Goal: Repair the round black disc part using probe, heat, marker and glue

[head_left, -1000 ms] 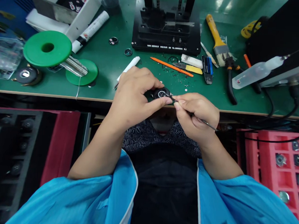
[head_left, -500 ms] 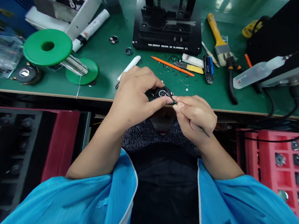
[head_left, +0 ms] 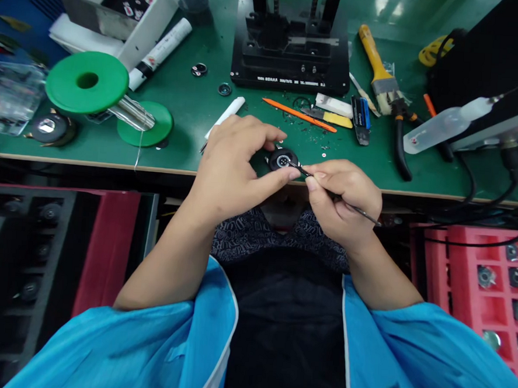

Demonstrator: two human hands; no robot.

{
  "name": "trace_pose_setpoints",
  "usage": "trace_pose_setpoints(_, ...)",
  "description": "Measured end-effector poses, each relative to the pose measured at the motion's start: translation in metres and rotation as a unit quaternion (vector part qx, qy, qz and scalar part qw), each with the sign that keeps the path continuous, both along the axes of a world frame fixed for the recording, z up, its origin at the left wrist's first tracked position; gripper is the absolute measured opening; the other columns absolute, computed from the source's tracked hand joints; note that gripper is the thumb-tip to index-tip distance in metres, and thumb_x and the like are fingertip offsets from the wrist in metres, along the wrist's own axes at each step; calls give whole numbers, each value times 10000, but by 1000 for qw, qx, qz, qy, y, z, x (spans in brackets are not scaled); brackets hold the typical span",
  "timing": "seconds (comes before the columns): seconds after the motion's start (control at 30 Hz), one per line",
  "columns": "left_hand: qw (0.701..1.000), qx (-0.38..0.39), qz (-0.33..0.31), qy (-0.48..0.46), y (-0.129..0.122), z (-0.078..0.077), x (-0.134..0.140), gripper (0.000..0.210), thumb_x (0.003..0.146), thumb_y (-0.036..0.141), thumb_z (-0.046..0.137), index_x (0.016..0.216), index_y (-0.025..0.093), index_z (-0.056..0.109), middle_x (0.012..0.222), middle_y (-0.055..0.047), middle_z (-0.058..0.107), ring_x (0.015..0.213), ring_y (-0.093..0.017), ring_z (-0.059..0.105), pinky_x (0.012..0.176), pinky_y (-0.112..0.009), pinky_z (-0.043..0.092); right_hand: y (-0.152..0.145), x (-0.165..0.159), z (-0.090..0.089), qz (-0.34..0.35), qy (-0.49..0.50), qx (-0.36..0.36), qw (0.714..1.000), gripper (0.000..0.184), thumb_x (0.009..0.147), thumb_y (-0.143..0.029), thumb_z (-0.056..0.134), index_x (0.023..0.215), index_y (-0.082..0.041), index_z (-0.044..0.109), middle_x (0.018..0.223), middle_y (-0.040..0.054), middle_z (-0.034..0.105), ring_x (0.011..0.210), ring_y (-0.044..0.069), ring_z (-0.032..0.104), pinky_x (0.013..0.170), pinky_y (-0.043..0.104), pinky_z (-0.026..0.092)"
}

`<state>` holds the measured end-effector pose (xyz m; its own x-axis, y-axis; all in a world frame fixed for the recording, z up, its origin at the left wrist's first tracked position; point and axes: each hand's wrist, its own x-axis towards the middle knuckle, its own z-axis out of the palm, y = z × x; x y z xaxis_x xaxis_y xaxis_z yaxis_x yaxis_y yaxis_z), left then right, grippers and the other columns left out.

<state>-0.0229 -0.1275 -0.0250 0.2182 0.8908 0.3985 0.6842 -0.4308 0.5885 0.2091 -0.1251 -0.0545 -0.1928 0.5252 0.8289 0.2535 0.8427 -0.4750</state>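
A round black smartwatch body (head_left: pixel 277 155) lies at the bench's front edge, its back with a ring of small sensor dots facing up. My left hand (head_left: pixel 232 169) curves around its left side. The left thumb touches the near rim, while the index finger is raised off the far side; fingers and thumb are apart. My right hand (head_left: pixel 346 196) pinches a thin dark pointed tool (head_left: pixel 363 214), held at a slant like a pen. The tool's tip meets the watch back near the sensor ring.
Behind the hands lie a white pen (head_left: pixel 226 117), an orange stick (head_left: pixel 296 113), a yellow-handled blade (head_left: pixel 337 120) and dark crumbs. A black press stand (head_left: pixel 287 78) is at the back. Solder spool (head_left: pixel 87 81) stands left; brush (head_left: pixel 375 57), pliers (head_left: pixel 400 144) and bottle (head_left: pixel 438 132) lie right.
My left index finger has lifted away from the far rim of the watch. My right hand has shifted slightly right, and the tool lies at a flatter slant.
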Motion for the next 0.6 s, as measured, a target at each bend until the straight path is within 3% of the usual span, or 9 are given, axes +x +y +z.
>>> trace_pose_setpoints(0.1,999,20,44,1,0,-7,5,476,885,632,945,1070,283,678,1050,-42,757,1033,-320,707,1031,-619,553,0,-1,0,-8,-6,1,1000,210,1004,-83,814,1019,-272,725,1027,22,893,917,226,913,790,364,782)
trace_pose_setpoints(0.2,997,21,71,15,0,-11,9,491,870,590,952,1001,286,589,1020,-38,695,1045,-325,683,1010,-599,521,0,-3,1,-8,-12,-1,1000,207,1007,-79,807,1001,-264,713,1002,23,886,907,224,910,778,360,775)
trace_pose_setpoints(0.37,997,-34,67,26,-1,-6,10,458,891,582,918,1006,286,588,1027,-63,706,1097,-392,715,1029,-605,497,0,-4,4,-2,-8,-10,1000,216,1007,-65,790,984,-261,703,968,10,874,903,221,907,770,357,767)
trace_pose_setpoints(0.6,998,-13,60,23,0,-7,7,402,883,527,918,1002,289,616,962,-41,743,1012,-371,736,997,-613,560,-1,-1,0,-11,-40,23,999,201,1020,-73,808,1043,-258,735,1051,37,907,940,237,921,799,372,775)
